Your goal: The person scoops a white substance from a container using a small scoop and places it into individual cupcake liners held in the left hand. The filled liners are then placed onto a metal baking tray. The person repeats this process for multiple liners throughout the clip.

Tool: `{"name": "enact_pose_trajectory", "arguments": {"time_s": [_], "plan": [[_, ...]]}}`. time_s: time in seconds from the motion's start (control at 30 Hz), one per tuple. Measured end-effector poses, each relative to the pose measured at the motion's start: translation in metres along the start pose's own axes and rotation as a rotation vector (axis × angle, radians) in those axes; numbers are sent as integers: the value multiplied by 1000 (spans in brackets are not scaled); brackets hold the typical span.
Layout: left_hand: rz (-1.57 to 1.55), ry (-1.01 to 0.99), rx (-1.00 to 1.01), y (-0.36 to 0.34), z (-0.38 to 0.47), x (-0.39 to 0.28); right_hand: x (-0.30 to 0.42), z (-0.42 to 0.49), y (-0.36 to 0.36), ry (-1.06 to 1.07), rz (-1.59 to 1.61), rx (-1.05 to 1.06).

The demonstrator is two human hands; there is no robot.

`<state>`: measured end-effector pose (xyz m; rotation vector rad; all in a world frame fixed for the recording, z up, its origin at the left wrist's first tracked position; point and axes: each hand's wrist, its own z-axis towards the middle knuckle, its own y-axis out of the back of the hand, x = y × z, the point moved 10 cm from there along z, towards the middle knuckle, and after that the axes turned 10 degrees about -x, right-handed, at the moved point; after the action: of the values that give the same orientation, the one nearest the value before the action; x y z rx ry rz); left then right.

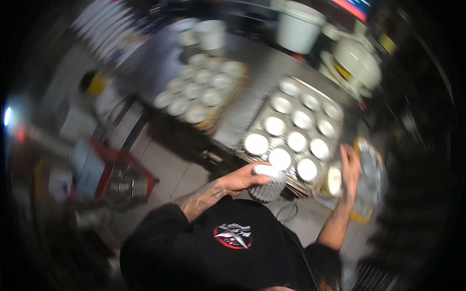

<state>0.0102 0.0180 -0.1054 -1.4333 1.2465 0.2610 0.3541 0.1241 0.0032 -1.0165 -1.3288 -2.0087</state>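
My left hand grips a stack of baking cup liners with ridged grey sides, a white liner at its top. The stack is over the near edge of a muffin tin, whose wells hold white liners. Beyond the tin's right edge is my right hand, seen edge-on and blurred. Whether its fingers hold anything is unclear. Close beside it stands a small tub with something pale yellow in it. What lies inside the liners cannot be made out.
Farther left on the metal worktop is a second batch of filled-looking white cups. White buckets stand at the back, beside a cream-coloured machine. A yellow-edged crate is at right, a red-framed stand at left.
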Motion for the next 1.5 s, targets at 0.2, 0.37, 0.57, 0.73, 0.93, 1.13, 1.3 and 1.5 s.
{"name": "enact_pose_trajectory", "arguments": {"time_s": [0.2, 0.37, 0.57, 0.73, 0.93, 1.13, 1.3, 1.5], "plan": [[269, -261, -324, 59, -36, -71, -108, -127, -2, -204, 38, 12], [225, -207, -396, 90, -26, -68, -101, -154, -19, -126, -15, -122], [241, -101, -306, 83, -16, -42, -83, -156, -19, -110, -151, -75], [309, -108, -321, 83, -8, -50, -66, -155, -26, -27, -227, -46], [245, -125, -257, 74, 3, -60, -103, -144, -33, -152, -261, -31], [33, -92, -205, 69, -4, -65, -161, -146, -16, -299, -60, -150], [-61, -137, -156, 86, -16, -65, -211, -126, -32, -366, -11, -80], [-179, 20, 74, 85, -12, -79, -306, -90, 0, -359, -14, -248]]}}
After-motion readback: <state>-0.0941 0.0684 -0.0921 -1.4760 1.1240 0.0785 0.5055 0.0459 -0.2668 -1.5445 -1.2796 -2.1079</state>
